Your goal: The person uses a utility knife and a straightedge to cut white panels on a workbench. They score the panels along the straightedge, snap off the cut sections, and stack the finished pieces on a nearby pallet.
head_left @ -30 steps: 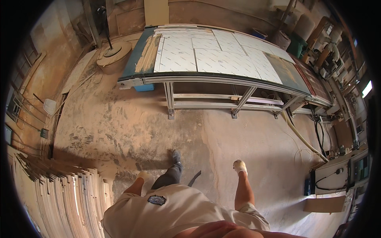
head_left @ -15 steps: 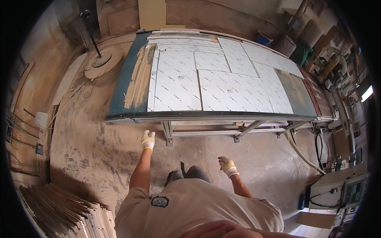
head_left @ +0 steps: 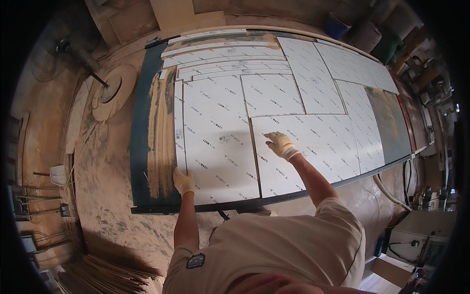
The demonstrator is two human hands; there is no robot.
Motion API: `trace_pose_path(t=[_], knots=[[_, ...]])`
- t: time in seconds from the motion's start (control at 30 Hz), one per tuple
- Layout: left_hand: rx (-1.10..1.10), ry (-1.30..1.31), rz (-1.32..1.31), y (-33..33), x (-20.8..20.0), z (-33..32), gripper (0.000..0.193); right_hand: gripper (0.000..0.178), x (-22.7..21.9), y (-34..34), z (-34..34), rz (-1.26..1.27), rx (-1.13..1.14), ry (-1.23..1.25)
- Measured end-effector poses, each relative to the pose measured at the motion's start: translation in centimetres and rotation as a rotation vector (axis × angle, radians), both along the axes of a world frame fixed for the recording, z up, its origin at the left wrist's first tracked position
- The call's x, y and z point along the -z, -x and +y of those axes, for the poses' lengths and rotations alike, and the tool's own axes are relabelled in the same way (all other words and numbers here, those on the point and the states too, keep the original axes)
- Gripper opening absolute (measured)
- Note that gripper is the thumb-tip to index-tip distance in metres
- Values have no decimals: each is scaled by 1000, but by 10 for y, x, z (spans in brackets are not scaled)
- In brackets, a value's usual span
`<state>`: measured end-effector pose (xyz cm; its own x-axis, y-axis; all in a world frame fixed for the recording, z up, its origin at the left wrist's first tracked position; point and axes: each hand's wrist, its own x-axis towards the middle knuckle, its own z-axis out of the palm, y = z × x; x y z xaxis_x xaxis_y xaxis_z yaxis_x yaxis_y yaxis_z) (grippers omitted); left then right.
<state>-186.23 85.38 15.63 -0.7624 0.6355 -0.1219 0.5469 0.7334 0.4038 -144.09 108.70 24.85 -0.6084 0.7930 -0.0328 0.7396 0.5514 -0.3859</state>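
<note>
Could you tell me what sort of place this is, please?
Most likely a woodworking or panel-cutting workshop: cut white panels lie on a big machine table, sawdust covers the floor, and boards are stacked nearby.

A single fisheye view looks down from the person's head, facing forward over their own shoulders and forearms onto the tabletop (head_left: 147, 161), which fills the middle of the picture at arm's reach. Straight edges bow toward the dark round rim. The dusty floor (head_left: 103, 215) shows at the left and lower edges.
</note>
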Motion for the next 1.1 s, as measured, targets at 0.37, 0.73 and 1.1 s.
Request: trace_pose_path(t=[0.37,0.73,1.1], knots=[[-238,141,-338,27,-35,82,63,44,99,128,446,-141,195,-426],[-561,-331,-881,-9,-31,61,30,47,81,131,478,-315,23,-244],[-537,-421,-943,-47,-3,75,33,50,38,131,536,-330,-51,-48]])
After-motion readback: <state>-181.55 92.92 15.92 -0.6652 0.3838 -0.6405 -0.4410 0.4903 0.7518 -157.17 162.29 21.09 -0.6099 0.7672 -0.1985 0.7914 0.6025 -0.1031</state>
